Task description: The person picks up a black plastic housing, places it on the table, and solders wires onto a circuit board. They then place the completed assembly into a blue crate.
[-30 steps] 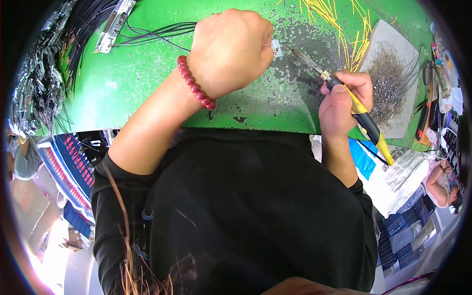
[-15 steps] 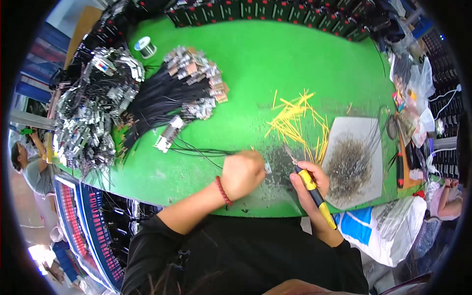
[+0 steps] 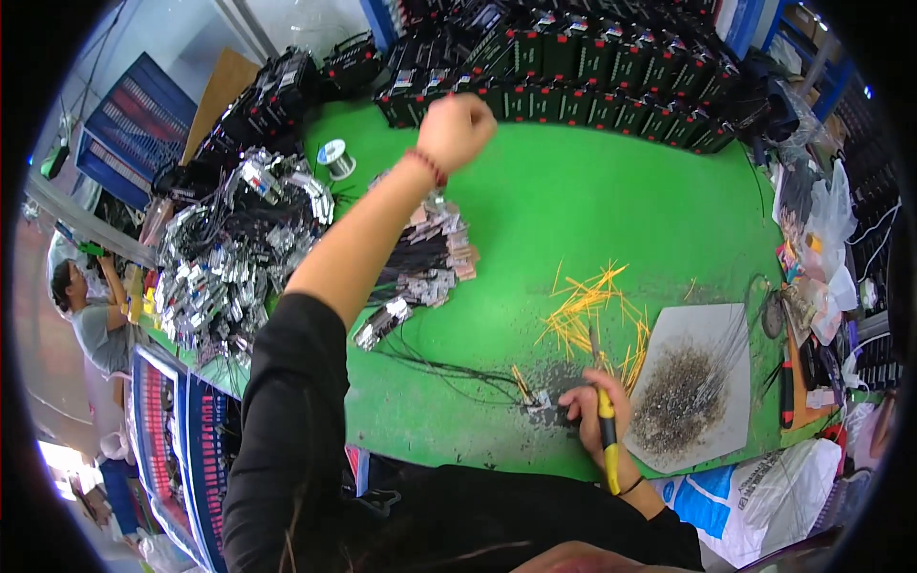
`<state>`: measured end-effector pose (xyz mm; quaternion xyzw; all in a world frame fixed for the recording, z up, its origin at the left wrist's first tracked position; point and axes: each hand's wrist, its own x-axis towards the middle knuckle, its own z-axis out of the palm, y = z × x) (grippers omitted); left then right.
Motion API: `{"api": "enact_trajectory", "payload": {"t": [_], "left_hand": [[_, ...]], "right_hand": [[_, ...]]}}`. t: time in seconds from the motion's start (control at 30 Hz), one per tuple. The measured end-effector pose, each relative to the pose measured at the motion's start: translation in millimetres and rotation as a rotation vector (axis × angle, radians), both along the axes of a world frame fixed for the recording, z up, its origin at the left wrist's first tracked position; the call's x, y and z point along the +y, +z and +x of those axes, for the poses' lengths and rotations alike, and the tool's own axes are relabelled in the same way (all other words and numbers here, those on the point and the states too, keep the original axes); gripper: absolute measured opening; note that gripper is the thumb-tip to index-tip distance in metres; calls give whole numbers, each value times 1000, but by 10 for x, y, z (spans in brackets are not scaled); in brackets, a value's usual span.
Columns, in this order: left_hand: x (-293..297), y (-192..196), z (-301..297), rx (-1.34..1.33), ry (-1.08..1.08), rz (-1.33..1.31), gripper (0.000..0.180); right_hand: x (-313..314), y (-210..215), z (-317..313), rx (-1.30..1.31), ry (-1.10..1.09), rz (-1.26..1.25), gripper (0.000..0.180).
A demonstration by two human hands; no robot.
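Observation:
My right hand (image 3: 604,406) grips the yellow and black handle of a soldering iron (image 3: 608,435), its metal tip pointing away from me toward thin yellow strips (image 3: 592,306). Far off, my left hand (image 3: 457,132) is raised on an outstretched arm in front of the stacked black boxes (image 3: 573,100); its fingers are curled, and what they hold, if anything, is hidden. Beside my right hand, a small silvery piece (image 3: 538,401) lies at the end of thin black cables (image 3: 449,368). Those cables run left to a silvery connector (image 3: 384,323).
Bundled black cables with metal ends (image 3: 430,258) lie under my left arm, beside a larger silvery pile (image 3: 224,267). A solder spool (image 3: 335,159) stands behind. At right, a grey sheet (image 3: 712,329) bears dark crumbs. A person (image 3: 95,310) is at the far left.
My left hand has gone from beside the silvery piece, far forward to the boxes. The soldering iron stays in my right hand, turned more upright. The view has shifted, showing more boxes.

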<state>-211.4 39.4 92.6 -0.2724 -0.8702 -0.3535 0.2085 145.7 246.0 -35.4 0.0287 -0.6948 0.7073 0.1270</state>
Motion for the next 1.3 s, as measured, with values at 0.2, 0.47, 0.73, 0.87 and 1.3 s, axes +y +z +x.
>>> {"api": "enact_trajectory", "payload": {"t": [0.2, 0.47, 0.73, 0.87, 1.3], "left_hand": [[445, 60, -1588, 176, 408, -109, 49], [-157, 569, -344, 82, 73, 5, 20], [-686, 558, 1921, 334, -527, -886, 8], [-692, 496, 2490, 394, -778, -1029, 10], [-396, 635, 2979, -244, -683, -1031, 66]], "right_hand": [[22, 2, -7, 47, 26, 80, 20], [27, 96, -9, 106, 27, 92, 20], [185, 378, 37, 325, -202, 189, 12], [402, 907, -285, 671, -307, 687, 21], [325, 1379, -416, 576, 156, 1350, 25]]}}
